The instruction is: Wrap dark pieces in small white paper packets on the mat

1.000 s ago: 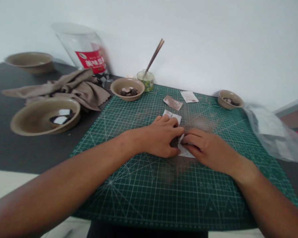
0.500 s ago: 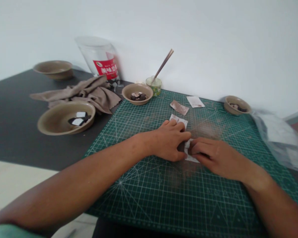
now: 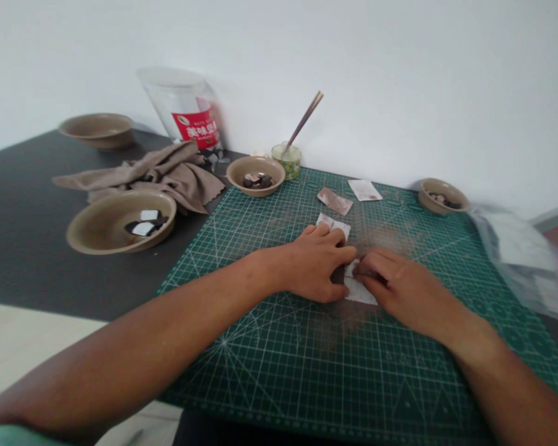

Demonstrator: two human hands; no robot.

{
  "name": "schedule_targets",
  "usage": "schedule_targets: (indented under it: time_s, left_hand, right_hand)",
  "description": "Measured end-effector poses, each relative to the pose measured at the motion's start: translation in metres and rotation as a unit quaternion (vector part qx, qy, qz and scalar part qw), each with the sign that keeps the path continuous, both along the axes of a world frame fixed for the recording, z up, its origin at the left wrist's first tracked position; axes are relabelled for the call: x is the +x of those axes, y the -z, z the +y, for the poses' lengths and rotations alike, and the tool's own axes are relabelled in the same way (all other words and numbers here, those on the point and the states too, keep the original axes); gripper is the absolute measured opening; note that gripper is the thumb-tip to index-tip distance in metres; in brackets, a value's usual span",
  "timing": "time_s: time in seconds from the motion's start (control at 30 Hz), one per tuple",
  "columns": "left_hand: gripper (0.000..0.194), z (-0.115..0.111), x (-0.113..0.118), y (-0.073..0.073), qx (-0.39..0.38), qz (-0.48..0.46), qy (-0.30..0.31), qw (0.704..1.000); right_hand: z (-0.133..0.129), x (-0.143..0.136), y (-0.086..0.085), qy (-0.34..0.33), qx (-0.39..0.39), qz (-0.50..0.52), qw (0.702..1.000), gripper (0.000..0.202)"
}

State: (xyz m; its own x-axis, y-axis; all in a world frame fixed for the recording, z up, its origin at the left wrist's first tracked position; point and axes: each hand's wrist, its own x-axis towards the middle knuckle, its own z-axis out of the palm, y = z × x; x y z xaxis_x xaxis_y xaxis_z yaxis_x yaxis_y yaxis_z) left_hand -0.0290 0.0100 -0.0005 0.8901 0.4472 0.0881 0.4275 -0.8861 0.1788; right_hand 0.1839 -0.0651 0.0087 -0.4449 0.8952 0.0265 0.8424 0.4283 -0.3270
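Note:
My left hand [image 3: 317, 263] rests on the mat with its fingers spread and bent. Its fingertips press near a creased white paper-like piece [image 3: 340, 229]. A dark patch shows between thumb and forefinger; I cannot tell whether it is an object or shadow. Right beside it, my right hand [image 3: 400, 285] is closed in a pinch over a second white piece [image 3: 360, 292]. What its fingertips hold is hidden. Beyond the hands lie a brown-dusted piece [image 3: 335, 201] and a flat white piece [image 3: 365, 190].
A dusty green cutting mat [image 3: 279, 347] lies under both hands. Bowls with dark pieces stand at the left [image 3: 88, 232], back [image 3: 255, 168] and right [image 3: 441, 197]. Around them are a cloth [image 3: 167, 170], a clear jar [image 3: 167, 99], a cup with chopsticks [image 3: 291, 162] and a plastic bag [image 3: 521, 260].
My right hand's fingers have shifted slightly up and curled tighter, uncovering more of the lower white piece. The left hand stays in place. The whole view has shifted a little.

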Motion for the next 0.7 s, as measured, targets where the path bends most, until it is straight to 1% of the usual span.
schedule_targets:
  time_s: [0.03, 0.13, 0.17, 0.23, 0.33, 0.4, 0.47, 0.5, 0.53, 0.57, 0.63, 0.7]
  left_hand:
    - [0.04, 0.0, 0.0, -0.0001, 0.001, 0.0, 0.001, 1.0]
    - [0.04, -0.0003, 0.0002, -0.0012, -0.001, 0.001, 0.002, 1.0]
    - [0.04, -0.0005, 0.0003, -0.0017, -0.005, 0.003, 0.002, 1.0]
    - [0.039, -0.0007, 0.0006, -0.0027, -0.015, 0.006, 0.001, 1.0]
    - [0.04, -0.0007, 0.0006, -0.0031, -0.027, 0.006, -0.001, 1.0]
    - [0.041, -0.0005, 0.0004, -0.0026, -0.027, 0.006, -0.003, 1.0]
    - [0.041, -0.0004, 0.0002, -0.0018, -0.022, 0.004, 0.0, 1.0]
    - [0.04, -0.0004, 0.0002, -0.0015, -0.018, 0.003, 0.002, 1.0]
    - [0.04, -0.0004, 0.0002, -0.0013, -0.015, 0.002, 0.004, 1.0]
    - [0.039, -0.0004, 0.0002, -0.0013, -0.014, 0.001, 0.004, 1.0]
    - [0.039, -0.0005, 0.0004, -0.0016, -0.016, 0.003, 0.0, 1.0]
    - [0.04, -0.0005, 0.0004, -0.0023, -0.018, 0.005, -0.004, 1.0]
  right_hand:
    - [-0.0003, 0.0005, -0.0001, -0.002, -0.004, -0.006, 1.0, 0.011]
    - [-0.0009, 0.0009, -0.0006, -0.066, -0.058, 0.005, 0.996, 0.012]
    - [-0.0007, 0.0003, -0.0003, -0.079, -0.065, 0.014, 0.995, 0.012]
    - [0.0005, -0.0011, 0.0011, -0.07, -0.045, 0.027, 0.996, 0.012]
    - [0.0034, 0.0004, 0.0016, -0.025, 0.001, 0.016, 1.0, 0.013]
    - [0.0043, 0.0032, 0.0, -0.042, -0.014, 0.0, 0.999, 0.014]
    - [0.004, 0.0048, -0.0015, -0.085, -0.046, -0.002, 0.995, 0.014]
    - [0.0037, 0.0047, -0.0015, -0.1, -0.054, 0.001, 0.994, 0.015]
    - [0.0035, 0.0041, -0.0012, -0.102, -0.049, 0.005, 0.994, 0.014]
    - [0.0034, 0.0033, -0.0005, -0.089, -0.035, 0.007, 0.995, 0.014]
    - [0.0037, 0.0025, 0.0002, -0.041, 0.005, -0.006, 0.999, 0.014]
    - [0.0039, 0.0033, -0.0009, -0.01, 0.022, -0.031, 0.999, 0.015]
